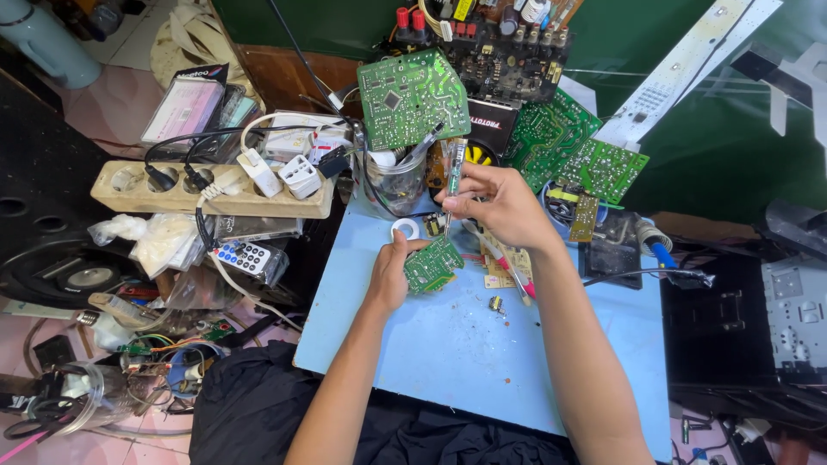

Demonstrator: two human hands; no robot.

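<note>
Seen from above, the left hand (389, 274) pinches a small green circuit board (433, 264) by its edge, held just over a pale blue worktop (448, 344). The right hand (500, 205) has its fingers closed round a thin tool with a clear handle (454, 170), whose tip points down at the board. Just behind the hands, a clear jar (398, 182) holds upright tools and wires, with a white tape roll (405, 229) beside it.

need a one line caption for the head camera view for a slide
Left hand holds a small green circuit board over a blue mat while the right hand points a screwdriver down at it.
</note>
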